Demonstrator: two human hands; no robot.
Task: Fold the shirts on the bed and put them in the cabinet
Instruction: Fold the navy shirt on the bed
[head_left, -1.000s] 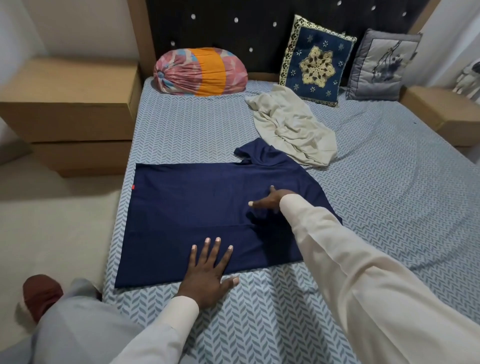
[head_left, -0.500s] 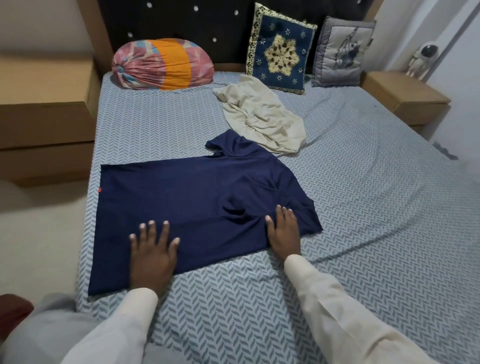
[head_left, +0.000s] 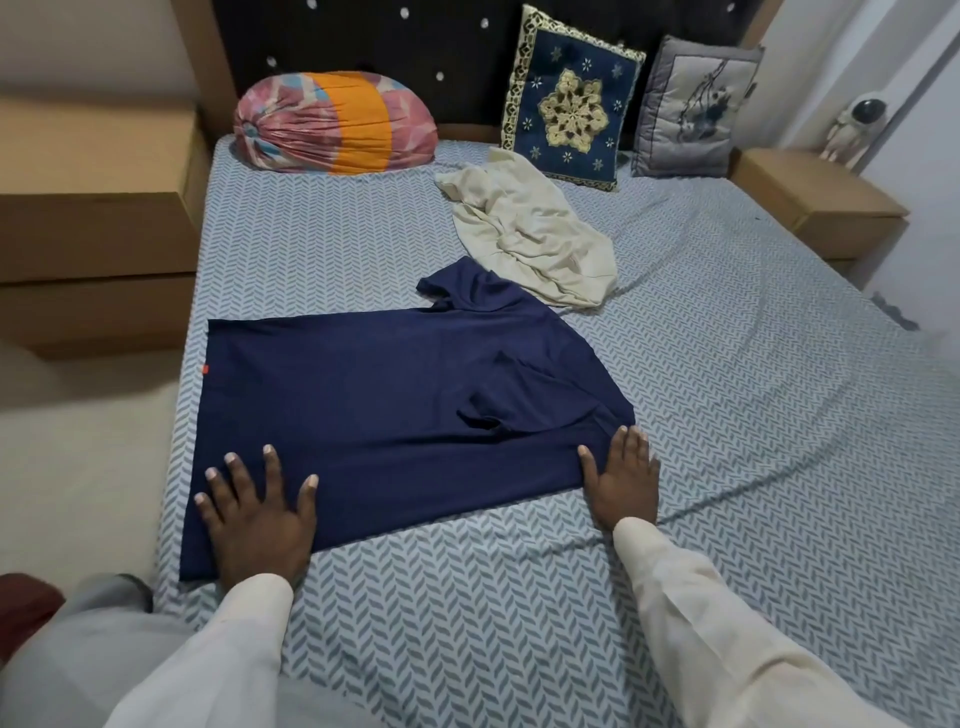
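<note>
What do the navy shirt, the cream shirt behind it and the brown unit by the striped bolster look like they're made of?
Navy shirt: soft matte knit, probably cotton jersey; lies flat with gentle creases.
Cream shirt: thin, limp cloth, crumpled into fine folds; weave unclear.
Brown unit: likely matte wood-look laminate board; flat tan faces, sharp edges.

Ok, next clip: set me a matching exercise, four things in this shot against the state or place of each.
Things:
1. navy shirt
2. cream shirt
3. left hand
4. blue cushion

States:
A. lying crumpled
B. leaning on the headboard
C. spread flat on the bed
D. fingers spread, pressing on dark cloth

Pairs: 1-C, 2-A, 3-D, 4-B
</note>
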